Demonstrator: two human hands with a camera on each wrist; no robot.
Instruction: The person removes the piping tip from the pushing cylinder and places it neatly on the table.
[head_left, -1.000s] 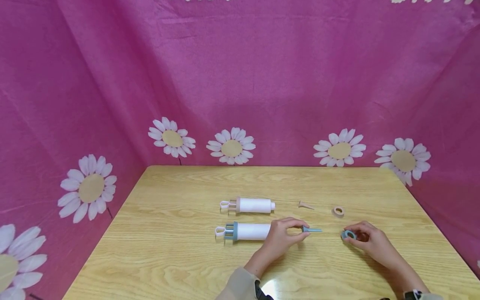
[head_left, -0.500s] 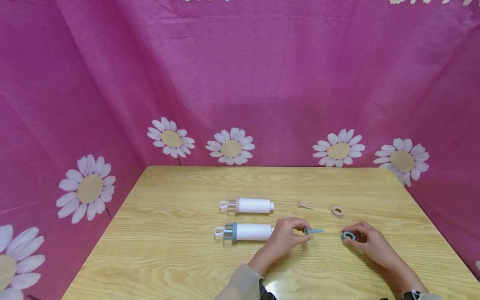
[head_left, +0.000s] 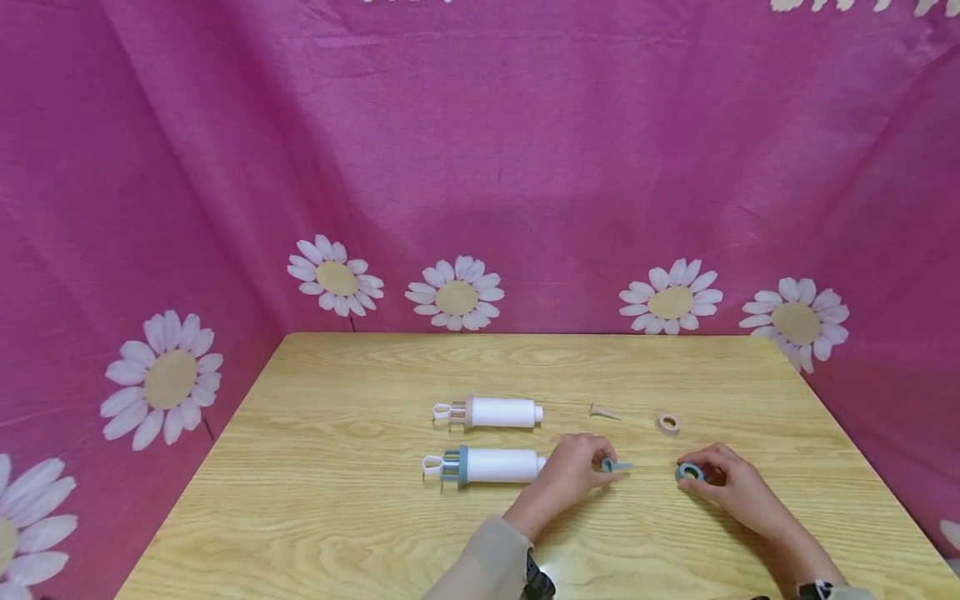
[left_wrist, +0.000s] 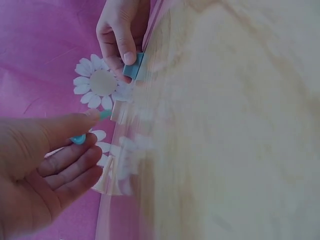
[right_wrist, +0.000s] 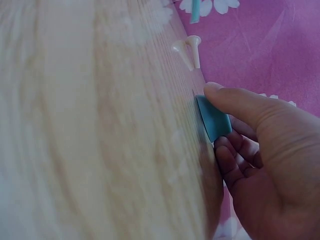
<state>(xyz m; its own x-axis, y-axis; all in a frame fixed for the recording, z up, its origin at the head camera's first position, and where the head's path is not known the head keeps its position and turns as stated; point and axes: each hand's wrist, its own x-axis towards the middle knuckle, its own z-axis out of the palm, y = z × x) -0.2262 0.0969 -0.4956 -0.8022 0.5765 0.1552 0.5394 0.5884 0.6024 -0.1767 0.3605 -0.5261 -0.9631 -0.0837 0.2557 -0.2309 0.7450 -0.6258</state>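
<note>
My left hand (head_left: 573, 467) pinches a small teal funnel-shaped nozzle (head_left: 617, 467) between thumb and fingers, its thin tip pointing right. In the left wrist view the nozzle (left_wrist: 104, 114) is mostly hidden by the thumb. To the right, my right hand (head_left: 738, 486) grips a teal ring (head_left: 688, 473) at the tabletop. The right wrist view shows the ring (right_wrist: 214, 119) from its side, held by thumb and fingers. A white tube with a teal collar and loop-handled plunger (head_left: 498, 465) lies left of my left hand, which overlaps its right end.
Behind lies a similar white tube with a beige collar (head_left: 502, 412). A beige nozzle (head_left: 604, 411) and a beige ring (head_left: 668, 424) lie in line to its right. All are on a wooden table (head_left: 337, 517) with a pink flowered curtain (head_left: 525, 167) around it.
My left hand has turned the nozzle so its wide mouth shows more toward the camera. The right hand keeps its grip on the ring. The whole head view has shifted slightly.
</note>
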